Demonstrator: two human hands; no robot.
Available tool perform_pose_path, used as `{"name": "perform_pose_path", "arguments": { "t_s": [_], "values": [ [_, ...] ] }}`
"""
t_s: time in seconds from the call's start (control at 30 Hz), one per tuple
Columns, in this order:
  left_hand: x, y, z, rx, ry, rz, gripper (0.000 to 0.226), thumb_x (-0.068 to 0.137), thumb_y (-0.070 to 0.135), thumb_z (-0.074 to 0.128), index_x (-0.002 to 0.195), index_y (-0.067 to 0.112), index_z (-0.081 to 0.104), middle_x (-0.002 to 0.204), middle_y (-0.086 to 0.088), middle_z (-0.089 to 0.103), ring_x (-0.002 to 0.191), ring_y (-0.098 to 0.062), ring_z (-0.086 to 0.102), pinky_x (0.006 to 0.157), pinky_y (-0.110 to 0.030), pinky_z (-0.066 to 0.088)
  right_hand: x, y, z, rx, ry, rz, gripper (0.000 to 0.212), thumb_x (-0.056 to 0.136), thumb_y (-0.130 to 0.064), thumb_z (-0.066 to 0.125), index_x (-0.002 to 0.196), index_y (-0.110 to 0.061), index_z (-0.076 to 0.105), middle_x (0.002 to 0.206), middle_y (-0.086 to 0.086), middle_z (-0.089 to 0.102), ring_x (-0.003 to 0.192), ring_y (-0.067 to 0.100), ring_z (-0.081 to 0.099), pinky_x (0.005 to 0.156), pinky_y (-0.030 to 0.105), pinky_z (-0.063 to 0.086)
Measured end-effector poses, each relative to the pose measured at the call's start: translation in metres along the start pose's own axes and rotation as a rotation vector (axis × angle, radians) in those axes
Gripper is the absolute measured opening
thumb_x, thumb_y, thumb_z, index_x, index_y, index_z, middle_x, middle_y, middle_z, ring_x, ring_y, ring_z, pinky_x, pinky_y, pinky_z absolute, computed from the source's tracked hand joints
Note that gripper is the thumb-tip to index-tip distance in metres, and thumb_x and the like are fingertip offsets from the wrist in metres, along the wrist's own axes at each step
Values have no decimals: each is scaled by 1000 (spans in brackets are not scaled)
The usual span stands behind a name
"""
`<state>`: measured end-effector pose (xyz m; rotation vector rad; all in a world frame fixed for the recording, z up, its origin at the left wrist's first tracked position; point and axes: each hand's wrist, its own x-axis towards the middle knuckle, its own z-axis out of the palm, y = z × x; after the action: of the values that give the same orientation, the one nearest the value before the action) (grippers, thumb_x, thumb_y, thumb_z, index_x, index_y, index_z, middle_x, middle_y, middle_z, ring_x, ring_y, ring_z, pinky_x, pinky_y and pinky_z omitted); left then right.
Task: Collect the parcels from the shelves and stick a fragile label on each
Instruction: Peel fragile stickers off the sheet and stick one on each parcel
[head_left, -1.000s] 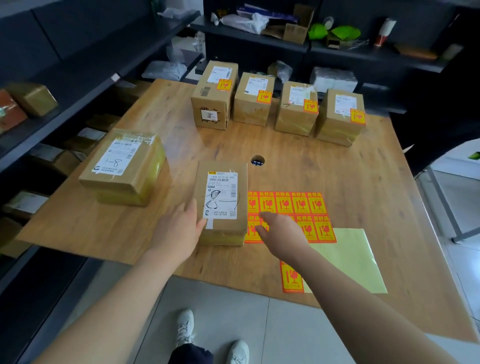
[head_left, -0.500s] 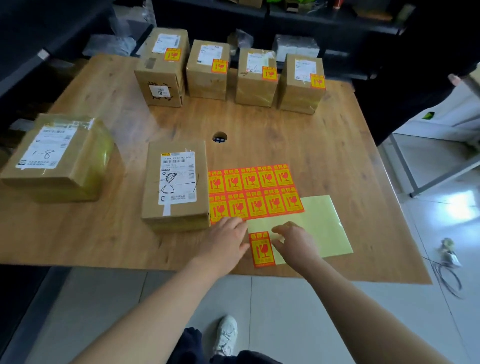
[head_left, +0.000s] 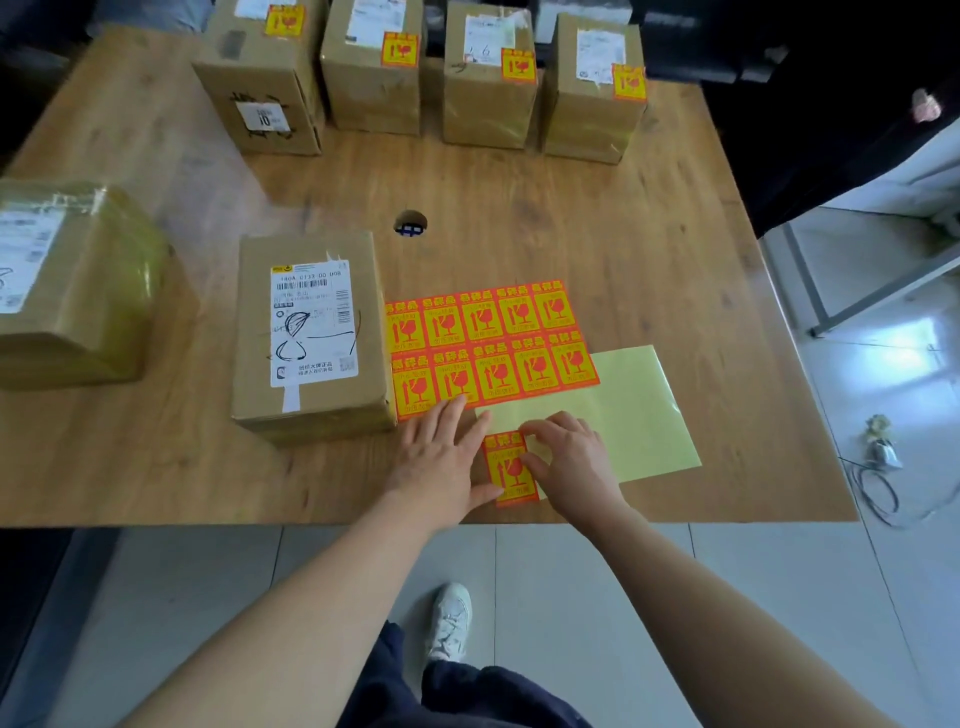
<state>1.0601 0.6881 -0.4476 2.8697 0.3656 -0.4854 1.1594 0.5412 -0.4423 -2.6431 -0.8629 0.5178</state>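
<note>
A sheet of orange-and-yellow fragile labels (head_left: 491, 345) lies on the wooden table (head_left: 623, 234), partly peeled down to pale yellow backing (head_left: 639, 410). One single label (head_left: 509, 470) sits at the sheet's near left corner. My left hand (head_left: 441, 462) lies flat beside it, thumb on its lower edge. My right hand (head_left: 569, 460) has its fingertips on the label's right edge. An unlabelled cardboard parcel (head_left: 311, 332) lies just left of the sheet. A taped parcel (head_left: 72, 280) sits at the far left. Several labelled parcels (head_left: 488, 78) stand in a row at the back.
A round cable hole (head_left: 410, 226) is in the table behind the near parcel. The table's front edge runs just below my hands. A cable and a small object (head_left: 880, 452) lie on the tiled floor at right. My shoe (head_left: 449, 618) shows below.
My left hand left the near parcel and came down to the single label. My right hand drew back from the sheet to the same label. The view tilted down toward the table's front.
</note>
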Motion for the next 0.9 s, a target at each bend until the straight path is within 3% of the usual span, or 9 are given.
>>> {"name": "perform_pose_path", "arguments": {
  "t_s": [0.13,0.27,0.37,0.5,0.7,0.8,0.9],
  "values": [
    [0,0,2,-6,-7,-2,83,88,68,35,150,31,-6,159,-5,-11,145,-28,-7,117,-49,3,3,2,-3,36,-33,14,16,90,-32,60,104,-24,64,107,-6,57,102,15,52,96,34,39],
    [1,-1,3,-13,-11,-3,83,88,68,35,150,32,-7,159,-4,-13,145,-28,-9,117,-49,2,5,1,-7,92,-61,39,31,88,-32,64,118,-28,60,106,-7,56,101,14,54,98,37,40],
    [0,0,3,-25,-15,-5,83,88,67,36,150,32,-7,159,-4,-13,145,-28,-9,117,-49,2,7,1,-8,61,-67,23,19,88,-32,63,106,-27,66,103,-7,56,97,13,54,96,37,42],
    [0,0,2,-33,-19,-5,83,89,66,36,150,32,-7,159,-4,-14,145,-28,-10,117,-49,1,13,-1,-10,173,1,89,20,88,-27,64,106,-20,67,95,-6,62,87,13,58,88,39,50],
    [0,-1,4,-50,-11,-7,83,88,66,39,150,33,-6,159,-3,-14,145,-27,-10,117,-49,1,21,-11,-8,18,22,96,20,92,-34,57,97,-21,72,97,-6,68,86,14,61,87,39,49],
    [0,0,4,-58,-11,-7,84,87,67,39,150,33,-5,159,-3,-13,145,-27,-10,117,-48,1,21,-9,-9,-13,-19,68,21,94,-34,53,99,-21,69,99,-6,64,87,14,58,89,37,46],
    [-1,-1,3,-44,-28,3,91,83,71,41,150,32,-7,158,-3,-14,145,-27,-11,117,-49,0,19,-5,-18,133,-125,70,20,94,-31,56,100,-18,69,101,-4,61,91,13,57,85,31,48]
  ]
}}
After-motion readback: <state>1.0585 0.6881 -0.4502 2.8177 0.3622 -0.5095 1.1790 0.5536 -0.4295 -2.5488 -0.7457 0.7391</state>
